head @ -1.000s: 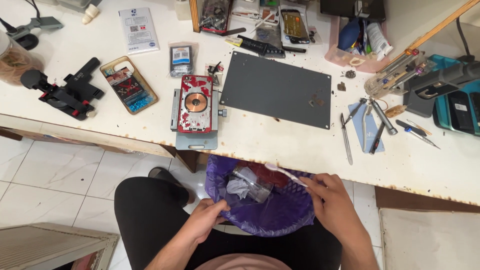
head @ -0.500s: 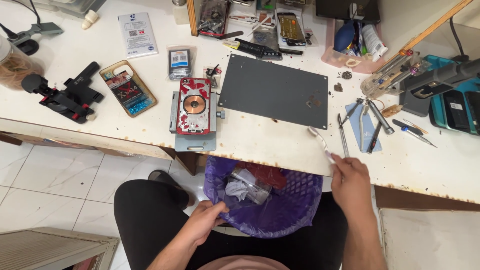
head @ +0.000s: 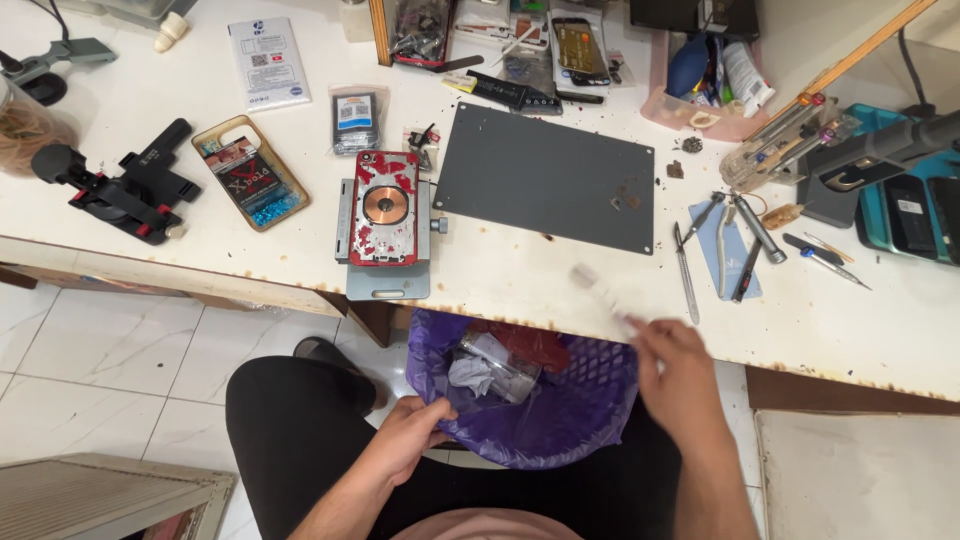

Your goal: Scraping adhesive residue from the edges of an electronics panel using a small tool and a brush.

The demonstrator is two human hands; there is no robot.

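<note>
Low in the frame's centre, the left hand point(head: 408, 440) grips the purple mesh waste basket point(head: 560, 420) while the right hand point(head: 672, 362) pinches a blurred thin white tool point(head: 600, 295), best moved slowly above the white worktable point(head: 500, 280).

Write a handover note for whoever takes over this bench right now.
Left hand: grips the near rim of the purple bin, which sits between the knees under the bench edge.
Right hand: raised over the bench edge, fingers pinching a thin, blurred tool.
Phone: back off, copper coil showing, clamped in the metal holder on the bench.
Grey mat: bare apart from small bits.
Done: crumpled scraps lie in the bin.
Left: phone is open in the holder.
</note>
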